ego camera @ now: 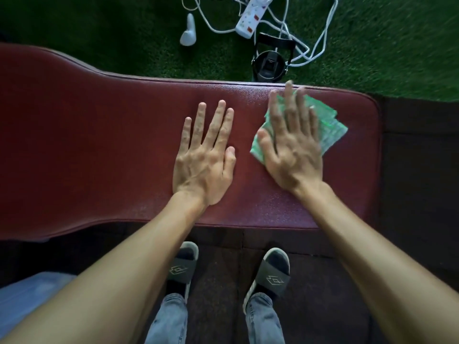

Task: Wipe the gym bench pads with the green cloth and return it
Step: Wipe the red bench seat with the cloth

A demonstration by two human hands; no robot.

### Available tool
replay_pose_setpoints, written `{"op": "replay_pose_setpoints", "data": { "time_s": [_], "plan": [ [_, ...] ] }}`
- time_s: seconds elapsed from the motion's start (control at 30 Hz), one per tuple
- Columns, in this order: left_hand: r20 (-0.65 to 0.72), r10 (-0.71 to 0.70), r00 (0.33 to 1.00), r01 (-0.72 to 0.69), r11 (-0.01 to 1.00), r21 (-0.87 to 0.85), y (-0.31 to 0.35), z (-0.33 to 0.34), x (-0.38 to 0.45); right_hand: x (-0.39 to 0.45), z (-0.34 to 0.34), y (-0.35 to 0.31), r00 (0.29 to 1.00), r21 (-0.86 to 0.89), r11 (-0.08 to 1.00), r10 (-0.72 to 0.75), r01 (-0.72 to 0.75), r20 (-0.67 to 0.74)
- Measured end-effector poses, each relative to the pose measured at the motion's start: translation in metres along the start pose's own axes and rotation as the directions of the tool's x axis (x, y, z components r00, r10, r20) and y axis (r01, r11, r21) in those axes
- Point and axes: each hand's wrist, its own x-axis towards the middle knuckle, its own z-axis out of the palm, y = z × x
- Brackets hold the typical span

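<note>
A dark red gym bench pad [99, 145] runs across the view, wider at the left and narrower toward its right end. My left hand [205, 160] lies flat on the pad, palm down, fingers spread, holding nothing. To its right, my right hand [290, 145] presses flat on the green cloth [330, 127], which lies folded on the pad near the right end. The right hand looks blurred. The cloth sticks out past the fingers on the right side and by the thumb.
Beyond the bench, on green turf [397, 45], lie a white power strip [250, 18] with tangled white cables, a pale object [188, 33] and a black device [269, 63] close to the pad's far edge. My sandalled feet [270, 274] stand on dark flooring below.
</note>
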Motion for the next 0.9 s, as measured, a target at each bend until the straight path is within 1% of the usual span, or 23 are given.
{"op": "replay_pose_setpoints", "data": {
  "time_s": [0.07,0.1,0.13,0.17,0.23,0.27,0.33,0.43,0.5,0.53,0.57,0.6,0.63,0.67,0.73,0.77,0.83,0.9],
  "plan": [
    [0.012,-0.004,1.0,0.004,1.0,-0.009,0.0,-0.001,0.001,-0.026,-0.002,0.004,0.988,0.011,0.991,-0.137,0.137,0.07],
    [0.021,-0.002,1.0,0.002,1.0,-0.009,-0.001,-0.001,0.001,-0.037,-0.004,0.009,0.982,-0.008,0.986,-0.167,0.168,0.092],
    [0.028,0.0,1.0,0.0,1.0,-0.005,-0.001,0.0,0.001,-0.045,-0.005,0.015,0.983,-0.044,0.986,-0.158,0.163,0.094],
    [0.03,0.003,1.0,-0.003,1.0,0.001,-0.001,0.001,0.0,-0.048,-0.005,0.019,0.99,-0.077,0.989,-0.118,0.124,0.08],
    [0.033,0.007,0.999,-0.007,1.0,0.004,-0.002,0.001,0.001,-0.049,-0.001,0.019,0.998,-0.088,0.996,-0.019,0.024,0.054],
    [0.037,0.007,0.999,-0.007,1.0,0.002,-0.002,0.0,0.001,-0.051,0.001,0.016,0.999,-0.079,0.997,0.001,0.003,0.043],
    [0.043,0.008,0.999,-0.008,1.0,0.005,-0.002,-0.001,0.001,-0.059,0.005,0.008,1.0,-0.056,0.998,-0.02,0.021,0.013],
    [0.048,0.01,0.999,-0.011,1.0,0.009,-0.002,0.0,0.0,-0.08,0.012,0.001,0.994,-0.019,0.995,-0.097,0.096,-0.041],
    [0.066,0.016,0.998,-0.016,1.0,-0.006,-0.002,-0.001,0.0,-0.089,0.013,0.001,0.988,0.073,0.986,-0.147,0.15,-0.045],
    [0.093,0.022,0.995,-0.021,1.0,-0.009,-0.002,-0.004,0.0,-0.091,0.01,0.001,0.989,0.167,0.975,-0.142,0.145,-0.033],
    [0.132,0.026,0.991,-0.024,1.0,-0.018,-0.001,-0.009,0.001,-0.093,0.003,0.0,0.995,0.299,0.949,-0.101,0.098,-0.004],
    [0.185,0.023,0.982,-0.015,0.999,-0.045,0.0,-0.017,0.002,-0.095,-0.009,-0.003,0.999,0.44,0.898,-0.027,0.005,0.045],
    [0.245,0.018,0.969,0.005,0.996,-0.092,0.003,-0.028,0.001,-0.099,-0.025,-0.007,0.994,0.545,0.832,0.06,-0.102,0.095],
    [0.297,0.028,0.954,0.018,0.988,-0.151,0.009,-0.044,0.0,-0.103,-0.045,-0.012,0.981,0.602,0.775,0.144,-0.192,0.128],
    [0.356,0.093,0.93,0.0,0.968,-0.252,0.027,-0.084,-0.007,-0.118,-0.095,-0.024,0.954,0.64,0.709,0.255,-0.295,0.158],
    [0.363,0.139,0.921,-0.036,0.96,-0.276,0.038,-0.107,-0.011,-0.129,-0.123,-0.03,0.94,0.644,0.69,0.301,-0.33,0.159],
    [0.357,0.252,0.899,-0.151,0.946,-0.287,0.065,-0.157,-0.021,-0.158,-0.178,-0.039,0.912,0.643,0.667,0.39,-0.376,0.129],
    [0.361,0.389,0.847,-0.295,0.911,-0.288,0.101,-0.208,-0.031,-0.197,-0.237,-0.051,0.862,0.656,0.625,0.5,-0.424,0.08]
  ]
}}
